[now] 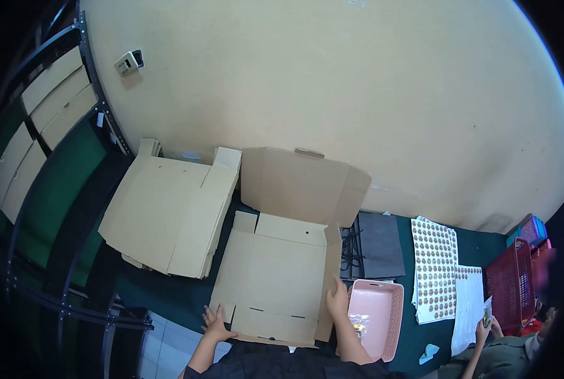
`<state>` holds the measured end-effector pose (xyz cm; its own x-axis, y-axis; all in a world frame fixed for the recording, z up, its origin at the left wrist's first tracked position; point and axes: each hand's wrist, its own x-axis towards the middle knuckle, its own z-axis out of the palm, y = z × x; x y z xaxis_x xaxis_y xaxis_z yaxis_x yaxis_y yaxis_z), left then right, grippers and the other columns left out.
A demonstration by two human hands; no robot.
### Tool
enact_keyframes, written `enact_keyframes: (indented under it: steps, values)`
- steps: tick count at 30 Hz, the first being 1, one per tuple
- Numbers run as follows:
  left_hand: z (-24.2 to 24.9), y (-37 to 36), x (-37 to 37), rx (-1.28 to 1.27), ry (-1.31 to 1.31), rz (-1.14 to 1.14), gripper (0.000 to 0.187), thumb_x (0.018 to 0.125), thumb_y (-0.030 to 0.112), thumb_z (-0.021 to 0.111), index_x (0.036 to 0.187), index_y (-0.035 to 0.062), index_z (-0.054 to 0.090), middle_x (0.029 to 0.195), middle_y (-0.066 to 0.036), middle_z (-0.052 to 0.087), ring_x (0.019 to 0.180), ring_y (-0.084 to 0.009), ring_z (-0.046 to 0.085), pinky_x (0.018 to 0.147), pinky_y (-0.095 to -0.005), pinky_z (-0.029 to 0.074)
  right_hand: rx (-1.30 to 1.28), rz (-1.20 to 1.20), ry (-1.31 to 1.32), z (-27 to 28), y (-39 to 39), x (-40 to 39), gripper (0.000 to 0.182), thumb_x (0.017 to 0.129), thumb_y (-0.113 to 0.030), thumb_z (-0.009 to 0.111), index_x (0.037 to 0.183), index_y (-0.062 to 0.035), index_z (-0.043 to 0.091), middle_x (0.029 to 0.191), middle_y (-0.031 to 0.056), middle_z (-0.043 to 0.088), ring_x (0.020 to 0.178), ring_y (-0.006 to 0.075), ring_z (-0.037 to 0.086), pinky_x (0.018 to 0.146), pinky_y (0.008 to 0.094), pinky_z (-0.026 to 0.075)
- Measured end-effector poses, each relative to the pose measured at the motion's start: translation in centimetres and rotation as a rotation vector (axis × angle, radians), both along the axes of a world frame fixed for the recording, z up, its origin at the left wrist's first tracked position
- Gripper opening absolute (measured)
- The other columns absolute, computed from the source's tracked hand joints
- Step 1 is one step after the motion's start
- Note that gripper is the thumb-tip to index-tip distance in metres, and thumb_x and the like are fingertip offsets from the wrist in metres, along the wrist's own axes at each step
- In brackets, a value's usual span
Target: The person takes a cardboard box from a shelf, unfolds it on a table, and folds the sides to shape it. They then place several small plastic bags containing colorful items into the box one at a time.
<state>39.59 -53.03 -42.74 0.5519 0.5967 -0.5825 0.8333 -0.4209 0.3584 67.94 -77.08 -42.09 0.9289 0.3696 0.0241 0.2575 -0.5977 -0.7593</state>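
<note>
A partly folded brown cardboard box [272, 268] lies in front of me, its large lid [294, 183] raised against the wall. Its right side panel [332, 252] is turned up. At the front left corner, my left hand [217, 325] touches the cardboard with its fingers spread. On the right, my right hand [337, 300] is at the side panel, thumb toward the inside and fingers along its edge. A pink plastic basket [392, 316] with small packets in it stands just right of that hand.
Flat cardboard boxes [162, 208] are stacked at left beside a dark metal shelf [61, 271]. Black paper bags [381, 243] and sticker sheets [434, 271] lie right, near a dark red basket [509, 287]. A co-worker's hand [482, 331] holds a small packet at the far right.
</note>
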Motion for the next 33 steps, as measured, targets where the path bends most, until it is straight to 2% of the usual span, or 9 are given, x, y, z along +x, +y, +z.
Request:
enact_keyframes:
  steps: [2,6,8,9,13,20,25,30,33]
  values:
    - [-1.6,0.7,0.0,-0.089,0.158,0.101,0.13,0.037,0.045,0.084,0.139,0.0224,0.006,0.139,-0.026,-0.013,0.13,-0.0432,0.002,0.102,-0.0538,0.017,0.009,0.114,-0.012,-0.8,-1.2,-2.7,0.047,0.076,-0.01,0.057,0.12,-0.0035,0.043,0.116,0.0235,0.046,0.109,0.0374,0.044,0.094,0.0393,0.035]
    - [-1.4,0.4,0.0,-0.09,0.11,0.068,0.127,0.036,0.04,0.085,0.138,0.0226,0.011,0.138,-0.026,-0.003,0.129,-0.0416,0.008,0.101,-0.0547,0.018,-0.102,0.258,0.192,-1.1,-4.2,-8.6,0.046,0.08,-0.025,0.057,0.12,-0.0048,0.046,0.116,0.0241,0.046,0.11,0.0372,0.045,0.094,0.0387,0.037]
    - [0.0,-0.4,-0.2,0.076,-0.033,0.123,0.119,0.036,0.036,0.086,0.135,0.019,0.023,0.131,-0.022,0.013,0.122,-0.0381,0.022,0.101,-0.046,0.022,-0.101,0.282,0.307,-1.1,-5.3,-10.3,0.049,0.082,-0.031,0.055,0.122,-0.0056,0.044,0.117,0.0244,0.046,0.11,0.037,0.045,0.093,0.0385,0.037]
    - [2.1,-1.8,0.3,0.249,-0.1,0.1,0.099,0.042,0.026,0.084,0.128,0.0122,0.036,0.119,-0.018,0.026,0.112,-0.0358,0.031,0.097,-0.0414,0.028,-0.104,0.31,0.43,-0.9,-5.9,-10.8,0.052,0.083,-0.037,0.054,0.124,-0.0065,0.043,0.118,0.0248,0.045,0.111,0.0368,0.045,0.093,0.0383,0.037]
    - [3.9,-4.3,0.9,0.325,-0.358,-0.062,0.064,0.054,0.008,0.074,0.112,0.0038,0.049,0.113,-0.016,0.036,0.11,-0.0344,0.034,0.093,-0.0427,0.032,-0.029,0.369,0.474,-0.4,-6.6,-11.9,0.06,0.084,-0.042,0.05,0.13,-0.0065,0.035,0.124,0.0299,0.037,0.112,0.0386,0.045,0.095,0.038,0.035]
    - [3.0,-5.5,3.1,0.125,-0.547,-0.104,0.056,0.06,0.003,0.068,0.113,0.002,0.048,0.112,-0.016,0.043,0.105,-0.0342,0.045,0.09,-0.0386,0.039,-0.11,0.657,0.735,2.0,-8.4,-10.9,0.07,0.077,-0.045,0.061,0.133,-0.0122,0.033,0.125,0.0227,0.043,0.113,0.0308,0.046,0.094,0.0349,0.037]
    - [1.7,-3.3,4.8,0.079,-0.602,-0.113,0.047,0.069,0.005,0.062,0.114,0.0074,0.051,0.108,-0.015,0.055,0.102,-0.0308,0.052,0.086,-0.0369,0.043,-0.174,0.621,0.559,2.4,-8.2,-13.4,0.041,0.075,-0.02,0.065,0.113,-0.0095,0.056,0.109,0.0129,0.058,0.101,0.0252,0.055,0.088,0.0311,0.041]
    - [4.3,-1.5,5.2,0.028,-0.222,-0.286,0.055,0.072,0.003,0.052,0.123,0.0246,0.047,0.094,-0.007,0.063,0.09,-0.0252,0.059,0.078,-0.0361,0.046,0.004,0.53,0.324,-0.4,-8.6,-15.8,0.029,0.076,-0.007,0.057,0.105,-0.0065,0.06,0.102,0.0157,0.06,0.091,0.0287,0.059,0.08,0.0309,0.045]
    - [4.4,-1.4,4.4,0.19,-0.255,-0.411,0.06,0.072,-0.001,0.048,0.124,0.0275,0.046,0.095,-0.011,0.054,0.091,-0.0285,0.053,0.081,-0.0349,0.044,-0.099,0.24,0.208,0.2,-8.4,-16.0,0.026,0.074,0.0,0.052,0.096,-0.0055,0.064,0.084,0.0185,0.062,0.078,0.0324,0.061,0.071,0.0339,0.048]
